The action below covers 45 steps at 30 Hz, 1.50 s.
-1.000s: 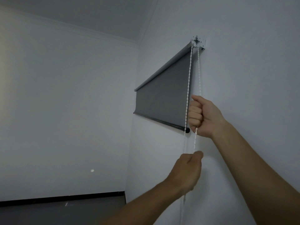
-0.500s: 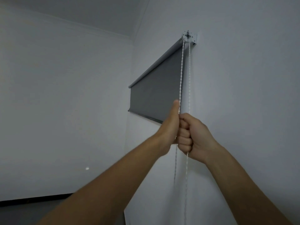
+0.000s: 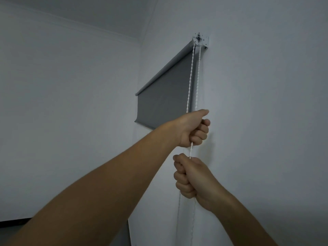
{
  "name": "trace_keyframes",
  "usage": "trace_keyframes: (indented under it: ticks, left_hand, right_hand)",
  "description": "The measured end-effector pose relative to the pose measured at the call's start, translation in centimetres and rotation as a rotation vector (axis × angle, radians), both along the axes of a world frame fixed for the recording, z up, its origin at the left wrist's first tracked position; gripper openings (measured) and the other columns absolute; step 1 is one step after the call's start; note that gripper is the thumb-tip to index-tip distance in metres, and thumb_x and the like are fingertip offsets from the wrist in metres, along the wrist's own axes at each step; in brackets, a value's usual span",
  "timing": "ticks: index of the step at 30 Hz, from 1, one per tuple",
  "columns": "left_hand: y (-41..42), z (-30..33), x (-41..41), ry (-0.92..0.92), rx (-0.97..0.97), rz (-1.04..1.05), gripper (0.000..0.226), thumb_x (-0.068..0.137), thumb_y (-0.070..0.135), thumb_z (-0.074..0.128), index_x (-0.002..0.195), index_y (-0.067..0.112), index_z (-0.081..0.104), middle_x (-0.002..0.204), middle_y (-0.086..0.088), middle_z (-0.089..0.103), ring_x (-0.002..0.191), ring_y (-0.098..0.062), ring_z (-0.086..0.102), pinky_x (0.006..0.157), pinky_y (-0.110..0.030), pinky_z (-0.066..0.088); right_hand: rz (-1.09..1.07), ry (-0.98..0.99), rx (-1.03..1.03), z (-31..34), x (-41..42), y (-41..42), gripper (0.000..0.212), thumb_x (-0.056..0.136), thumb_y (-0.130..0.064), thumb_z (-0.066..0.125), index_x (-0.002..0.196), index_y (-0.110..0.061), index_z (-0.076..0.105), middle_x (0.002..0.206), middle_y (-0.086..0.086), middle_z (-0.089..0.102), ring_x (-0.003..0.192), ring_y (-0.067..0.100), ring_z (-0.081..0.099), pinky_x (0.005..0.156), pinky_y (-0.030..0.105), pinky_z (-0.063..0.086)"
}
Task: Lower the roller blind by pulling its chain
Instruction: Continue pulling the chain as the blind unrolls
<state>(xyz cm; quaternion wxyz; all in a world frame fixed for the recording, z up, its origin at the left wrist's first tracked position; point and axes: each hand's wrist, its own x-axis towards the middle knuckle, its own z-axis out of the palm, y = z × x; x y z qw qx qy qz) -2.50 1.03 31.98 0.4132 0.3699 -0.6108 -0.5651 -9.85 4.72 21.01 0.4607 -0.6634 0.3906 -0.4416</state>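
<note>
White chain [image 3: 189, 80] was gripped by both fists, left hand [image 3: 192, 129] above right hand [image 3: 190, 178], beside grey blind [image 3: 165, 96].

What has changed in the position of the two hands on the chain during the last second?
The left hand went up from below and now grips the white bead chain above the right hand, which came down with its grip closed. The grey fabric roller blind remains partly lowered.

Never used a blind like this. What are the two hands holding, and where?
Both grip the white bead chain: the left hand fisted higher up, the right hand just below it.
</note>
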Motion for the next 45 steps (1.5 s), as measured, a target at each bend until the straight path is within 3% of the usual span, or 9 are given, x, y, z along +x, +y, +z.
trace_keyframes:
  ticks: [7,10,15,22,25,29,34,39,45]
  left_hand:
    - [-0.2,-2.2,0.1,0.115,-0.207,0.172,0.045,0.101,0.026,0.041,0.057,0.022,0.030,0.037,0.008,0.030,0.028,-0.008,0.020,0.031,-0.013,0.018]
    - [0.0,-3.9,0.6,0.083,-0.258,0.221,0.042,0.098,0.024,0.041,0.057,0.020,0.033,0.041,0.006,0.034,0.030,-0.009,0.024,0.034,-0.015,0.020]
    - [0.9,-6.2,0.4,0.025,-0.273,0.262,0.043,0.102,0.030,0.040,0.060,0.021,0.046,0.044,0.005,0.036,0.031,-0.008,0.027,0.034,-0.015,0.022]
    - [1.3,-10.9,-1.1,-0.132,-0.378,0.307,0.050,0.102,0.036,0.040,0.055,0.020,0.037,0.048,0.006,0.038,0.032,-0.004,0.032,0.043,-0.025,0.029]
    - [1.6,-13.5,-1.8,-0.211,-0.449,0.287,0.056,0.103,0.038,0.039,0.050,0.020,0.034,0.036,0.011,0.038,0.031,-0.001,0.035,0.047,-0.025,0.032]
    - [1.3,-15.0,-1.6,-0.161,-0.462,0.252,0.055,0.104,0.040,0.038,0.053,0.020,0.031,0.037,0.012,0.033,0.034,-0.003,0.033,0.046,-0.020,0.029]
    - [1.0,-15.0,-0.4,-0.161,-0.261,0.049,0.056,0.087,0.074,0.038,0.074,0.022,0.050,0.063,0.005,0.053,0.050,-0.005,0.050,0.056,-0.025,0.044]
    - [0.2,-13.6,1.2,0.009,-0.123,-0.018,0.096,0.063,0.094,0.036,0.119,0.020,0.059,0.104,-0.005,0.072,0.099,-0.020,0.070,0.088,-0.036,0.055]
    - [-0.5,-10.0,2.4,0.163,-0.187,0.009,0.087,0.073,0.091,0.029,0.103,0.024,0.076,0.106,-0.007,0.076,0.103,-0.020,0.070,0.095,-0.043,0.054]
  right_hand:
    - [-0.423,0.044,-0.216,0.9,-1.0,-1.7,0.043,0.083,-0.055,0.041,0.097,-0.020,0.061,0.086,0.003,0.065,0.084,0.027,0.061,0.087,0.050,0.047]
    - [-0.528,-0.139,-0.346,2.4,-1.9,-1.7,0.055,0.067,-0.067,0.033,0.098,-0.030,0.060,0.093,0.000,0.067,0.089,0.023,0.064,0.079,0.043,0.046]
    - [-0.434,-0.074,-0.317,6.9,-2.3,-3.2,0.044,0.087,-0.057,0.039,0.100,-0.022,0.063,0.091,0.002,0.069,0.083,0.017,0.066,0.065,0.034,0.047]
    - [-0.130,-0.242,0.039,11.0,-2.2,-3.8,0.050,0.085,-0.054,0.060,0.107,-0.010,0.064,0.097,0.014,0.072,0.082,0.031,0.071,0.076,0.042,0.054]
    - [-0.032,-0.361,0.179,11.7,-1.6,-4.2,0.033,0.083,-0.046,0.065,0.080,-0.014,0.062,0.069,0.003,0.061,0.056,0.019,0.057,0.053,0.027,0.044]
    - [-0.053,-0.426,0.162,11.5,-0.6,-5.1,0.055,0.094,-0.036,0.055,0.052,-0.026,0.020,0.047,-0.007,0.017,0.037,0.010,0.012,0.035,0.020,0.007]
    - [-0.035,-0.431,0.037,11.0,-0.6,-5.4,0.054,0.100,-0.030,0.041,0.050,-0.028,0.021,0.044,-0.008,0.015,0.033,0.009,0.012,0.032,0.018,0.008]
    - [-0.046,-0.354,-0.029,9.6,-1.1,-4.4,0.051,0.098,-0.026,0.040,0.050,-0.028,0.025,0.046,-0.008,0.017,0.035,0.009,0.012,0.030,0.017,0.012]
    - [-0.055,-0.285,-0.059,6.7,-1.6,-3.0,0.048,0.097,-0.026,0.044,0.051,-0.027,0.031,0.047,-0.005,0.021,0.038,0.011,0.014,0.034,0.018,0.015]
